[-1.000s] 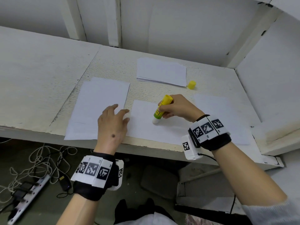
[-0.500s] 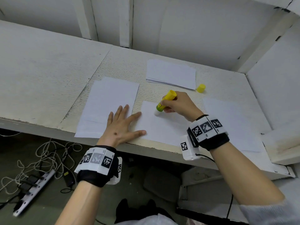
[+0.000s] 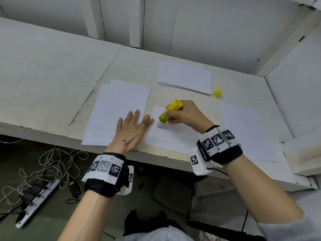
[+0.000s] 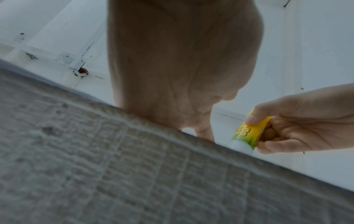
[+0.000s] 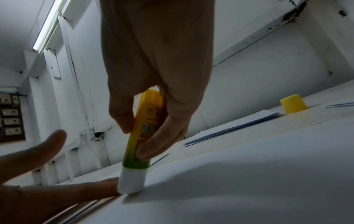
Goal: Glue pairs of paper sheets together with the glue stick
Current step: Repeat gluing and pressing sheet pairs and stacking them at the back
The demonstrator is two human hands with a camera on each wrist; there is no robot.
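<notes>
My right hand [image 3: 180,113] grips a yellow-green glue stick [image 3: 169,112], tilted, with its white tip pressed on the left part of a white sheet [image 3: 173,136] near the table's front edge. In the right wrist view the fingers pinch the glue stick [image 5: 142,136] and its tip touches the paper beside my left thumb. My left hand [image 3: 132,129] lies flat with straight fingers, across the left edge of that sheet and the sheets [image 3: 118,108] to its left. The left wrist view shows the palm [image 4: 178,68] over the table edge and the glue stick [image 4: 247,136].
A stack of paper [image 3: 185,77] lies at the back, with the yellow glue cap [image 3: 217,92] to its right. More sheets [image 3: 246,129] lie at the right. White walls box in the table [image 3: 52,75]. Cables and a power strip [image 3: 34,202] lie on the floor.
The glue stick's tip has slid toward the sheet's left edge, close to my left thumb. My left hand went from loosely bent to flat on the paper and has stayed there.
</notes>
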